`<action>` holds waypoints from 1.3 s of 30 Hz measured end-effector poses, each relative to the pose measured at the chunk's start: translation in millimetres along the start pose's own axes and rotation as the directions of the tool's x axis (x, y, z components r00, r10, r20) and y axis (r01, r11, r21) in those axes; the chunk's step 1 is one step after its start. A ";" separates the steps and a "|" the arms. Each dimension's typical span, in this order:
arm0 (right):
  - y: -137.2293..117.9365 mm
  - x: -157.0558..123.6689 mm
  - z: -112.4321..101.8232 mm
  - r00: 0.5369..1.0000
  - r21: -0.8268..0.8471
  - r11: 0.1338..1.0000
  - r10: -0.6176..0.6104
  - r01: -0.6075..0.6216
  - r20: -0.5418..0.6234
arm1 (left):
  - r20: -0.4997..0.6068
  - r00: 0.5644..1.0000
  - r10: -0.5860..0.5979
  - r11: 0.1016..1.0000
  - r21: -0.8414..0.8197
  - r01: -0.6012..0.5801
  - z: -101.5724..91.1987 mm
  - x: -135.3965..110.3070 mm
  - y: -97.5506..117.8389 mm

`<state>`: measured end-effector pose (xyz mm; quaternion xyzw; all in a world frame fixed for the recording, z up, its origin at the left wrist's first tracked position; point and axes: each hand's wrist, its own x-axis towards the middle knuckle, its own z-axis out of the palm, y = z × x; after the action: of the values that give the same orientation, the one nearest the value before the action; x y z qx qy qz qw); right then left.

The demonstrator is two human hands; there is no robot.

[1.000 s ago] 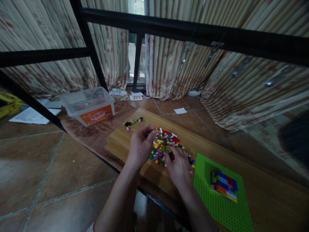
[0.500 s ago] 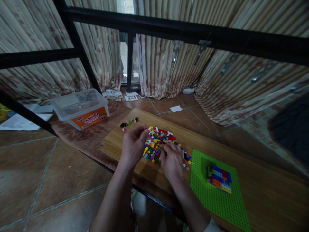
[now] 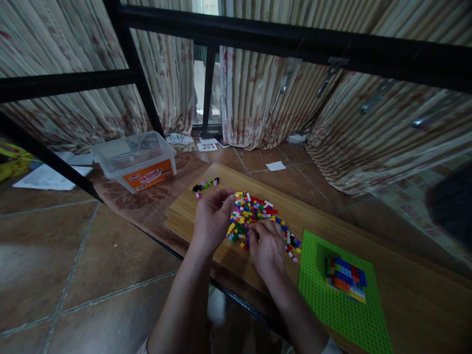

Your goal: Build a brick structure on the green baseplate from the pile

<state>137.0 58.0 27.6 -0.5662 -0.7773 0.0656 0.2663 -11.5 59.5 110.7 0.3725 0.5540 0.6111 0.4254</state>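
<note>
A loose pile of small multicoloured toy building bricks (image 3: pixel 246 212) lies on the wooden board (image 3: pixel 236 265). My left hand (image 3: pixel 213 216) is at the pile's left edge, thumb and fingers curled together; whatever they might hold is hidden. Over the near right part of the pile, my right hand (image 3: pixel 268 246) has its fingers bent and closed among the bricks, and its fingertips are partly hidden. To the right is a green studded baseplate (image 3: pixel 342 319), bearing a low block of joined blue, red, orange and yellow bricks (image 3: pixel 344 278).
A clear plastic tub (image 3: pixel 134 160) with an orange label stands beyond the board on the left. Black and green bricks (image 3: pixel 206 185) form a small group at the board's far left. A black metal frame (image 3: pixel 236 30) crosses above, before striped curtains (image 3: pixel 254 98). White paper (image 3: pixel 276 165) lies on the floor.
The camera view has turned slightly left, so the scene sits farther right. My right hand has shifted slightly within the near part of the pile; my left hand keeps its curled pose.
</note>
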 end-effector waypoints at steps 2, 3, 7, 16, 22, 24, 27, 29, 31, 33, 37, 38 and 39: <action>-7.9 2.0 3.3 0.999 0.030 0.999 -0.034 0.033 0.027 | 0.006 1.000 0.001 1.000 -0.013 -0.001 -0.8 0.3 0.1; -12.6 2.9 5.7 0.997 0.042 0.997 -0.059 0.057 0.048 | 0.012 1.000 -0.004 1.000 -0.018 0.004 -1.3 0.4 -0.1; -26.6 6.5 14.8 0.984 0.046 0.991 -0.132 0.127 0.118 | -0.010 1.000 -0.025 1.000 -0.003 0.025 -3.8 1.1 -1.3; -26.1 16.1 18.5 0.970 0.032 0.989 -0.150 0.146 0.192 | -0.027 1.000 -0.003 0.996 0.084 0.005 -6.1 3.3 -4.6; -26.9 12.8 -13.2 0.988 0.204 0.976 -0.097 0.070 0.123 | -0.010 1.000 -0.015 0.995 0.100 0.016 0.4 1.9 -2.2; -22.4 4.3 -33.8 0.994 0.323 0.946 -0.027 -0.010 0.110 | 0.016 1.000 -0.022 0.993 0.116 0.020 4.6 1.5 -3.3; -3.9 -16.8 -67.8 0.993 0.414 0.904 0.074 -0.108 0.096 | 0.071 0.997 -0.023 0.991 0.131 0.013 15.1 -1.0 -9.4; 18.8 -33.8 -89.6 0.967 0.564 0.786 0.234 -0.252 0.105 | 0.120 0.993 -0.007 0.987 0.160 -0.012 26.6 -5.9 -15.9; 49.6 -50.5 -109.8 0.919 0.619 0.704 0.387 -0.348 0.077 | 0.201 0.980 -0.002 0.973 0.226 -0.044 42.2 -14.5 -22.6; 85.1 -65.7 -127.8 0.828 0.679 0.618 0.560 -0.396 -0.026 | 0.318 0.948 -0.013 0.954 0.288 -0.083 60.7 -26.5 -28.8; 148.4 -91.1 -151.8 0.651 0.760 0.467 0.755 -0.452 -0.077 | 0.503 0.863 -0.042 0.925 0.345 -0.156 97.7 -52.4 -40.8; 159.2 -96.3 -154.5 0.626 0.766 0.441 0.777 -0.467 -0.066 | 0.531 0.846 -0.048 0.918 0.358 -0.172 105.7 -57.8 -44.0; 167.4 -100.9 -155.9 0.608 0.767 0.422 0.792 -0.484 -0.052 | 0.555 0.830 -0.053 0.911 0.367 -0.187 112.9 -62.4 -47.1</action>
<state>376.6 -6.9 58.2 -0.6815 -0.3341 0.3266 0.5632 120.7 43.1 77.1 0.6329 0.5078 0.3631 0.4580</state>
